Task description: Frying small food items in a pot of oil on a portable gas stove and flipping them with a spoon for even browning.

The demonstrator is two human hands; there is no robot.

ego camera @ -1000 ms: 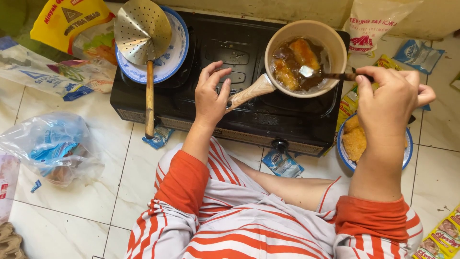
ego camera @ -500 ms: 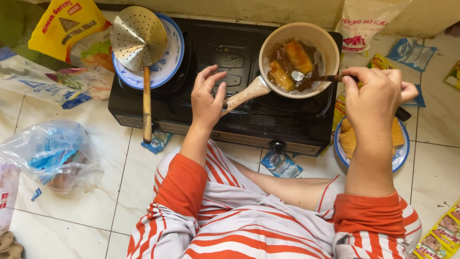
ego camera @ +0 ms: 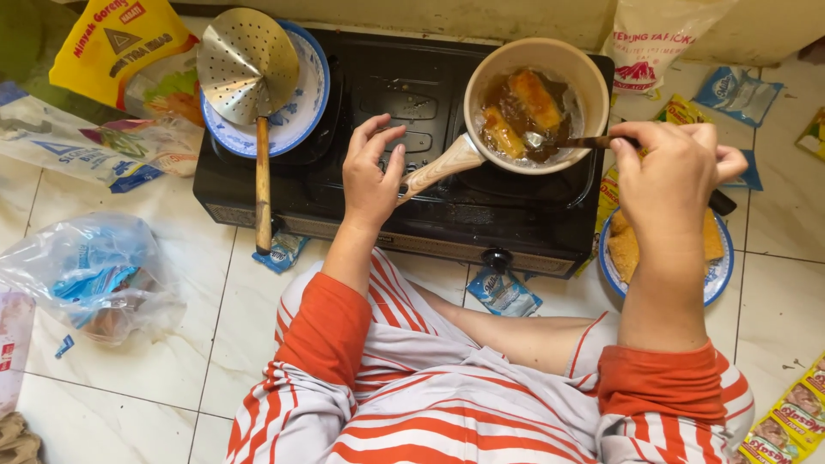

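The left hand (ego camera: 371, 176) is curling loosely on the pan handle (ego camera: 440, 169) while the right hand (ego camera: 675, 167) is gripping a spoon (ego camera: 567, 142) in the pan (ego camera: 534, 105) on the stove (ego camera: 404, 185), so it is best turning the frying pieces (ego camera: 534, 99) slowly.

Soft, even daylight, faint shadows, mild glare on the metal skimmer (ego camera: 247, 64), sharp focus throughout
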